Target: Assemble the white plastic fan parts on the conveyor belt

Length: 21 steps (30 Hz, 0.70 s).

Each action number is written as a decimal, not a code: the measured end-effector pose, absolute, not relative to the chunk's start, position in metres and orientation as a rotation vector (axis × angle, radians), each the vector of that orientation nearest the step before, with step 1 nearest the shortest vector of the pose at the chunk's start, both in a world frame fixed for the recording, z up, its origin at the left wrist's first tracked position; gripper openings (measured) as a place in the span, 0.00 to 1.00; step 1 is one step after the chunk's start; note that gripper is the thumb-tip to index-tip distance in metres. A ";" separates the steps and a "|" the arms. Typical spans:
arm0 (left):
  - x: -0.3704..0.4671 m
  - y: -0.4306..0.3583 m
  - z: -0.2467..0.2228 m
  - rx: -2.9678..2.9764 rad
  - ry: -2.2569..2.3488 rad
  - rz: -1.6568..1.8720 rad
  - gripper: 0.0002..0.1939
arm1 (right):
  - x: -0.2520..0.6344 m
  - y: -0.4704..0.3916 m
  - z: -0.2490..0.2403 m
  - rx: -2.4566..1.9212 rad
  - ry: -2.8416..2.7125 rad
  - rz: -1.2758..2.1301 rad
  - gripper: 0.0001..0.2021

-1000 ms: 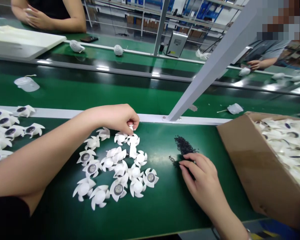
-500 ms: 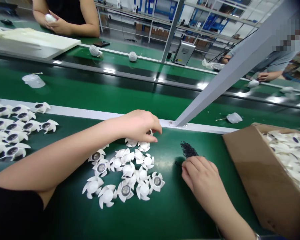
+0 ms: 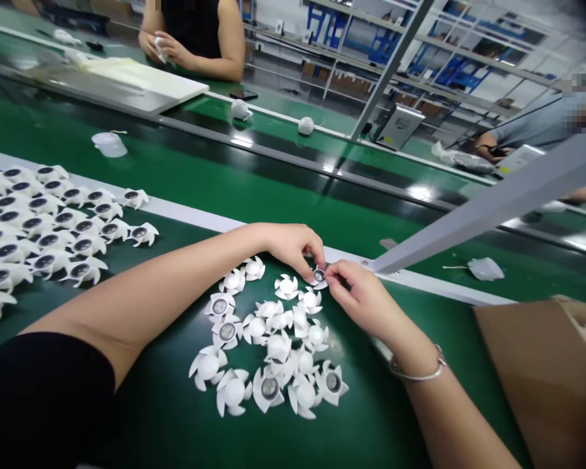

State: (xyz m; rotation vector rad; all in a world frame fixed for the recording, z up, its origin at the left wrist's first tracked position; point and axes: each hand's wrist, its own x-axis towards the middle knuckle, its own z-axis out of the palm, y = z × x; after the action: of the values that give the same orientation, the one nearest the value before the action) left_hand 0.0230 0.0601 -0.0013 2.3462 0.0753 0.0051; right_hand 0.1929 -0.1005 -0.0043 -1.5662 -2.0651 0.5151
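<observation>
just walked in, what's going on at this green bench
The left hand holds a small white fan impeller, dark hub facing up, and the right hand has its fingertips at that hub. More loose impellers lie scattered just below the hands, some hub up, some flipped over. Off to the left sit rows of impellers, with an open cardboard box at the right.

On my feed the worktop (image 3: 371,417) is deep green, with a pale grey rail (image 3: 190,215) along its far edge and a plain brown carton (image 3: 532,371) at its right edge. The fan wheels (image 3: 234,393) around its middle are white, some with dark-ringed grey centres. I see off-white fans (image 3: 46,260) with blackish centres towards its left edge, a silvery bracelet (image 3: 420,378) and a black sleeve (image 3: 49,391).
</observation>
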 end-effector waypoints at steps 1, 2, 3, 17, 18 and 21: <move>0.023 0.061 -0.001 2.350 0.076 0.007 0.17 | 0.191 -0.099 -0.010 -1.569 -2.079 0.464 0.05; 0.024 0.061 -0.002 2.355 0.080 0.005 0.17 | 0.189 -0.098 -0.015 -1.585 -2.093 0.397 0.05; 0.025 0.062 -0.002 2.359 0.085 0.001 0.17 | 0.188 -0.098 -0.019 -1.609 -2.107 0.321 0.05; 0.028 0.067 -0.009 2.280 0.147 -0.037 0.19 | 0.175 -0.108 -0.014 -1.603 -2.394 -0.385 0.09; 0.028 0.068 -0.010 2.277 0.148 -0.030 0.20 | 0.173 -0.109 -0.013 -1.582 -2.425 -0.424 0.09; 0.028 0.067 -0.008 2.278 0.137 -0.018 0.20 | 0.166 -0.113 -0.008 -1.541 -2.472 -0.492 0.10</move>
State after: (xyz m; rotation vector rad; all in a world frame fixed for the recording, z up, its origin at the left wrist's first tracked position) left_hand 0.0278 0.0669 -0.0077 2.2775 0.1369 -0.0176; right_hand 0.1657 -0.1129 -0.0075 -1.5411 -2.4716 -0.4924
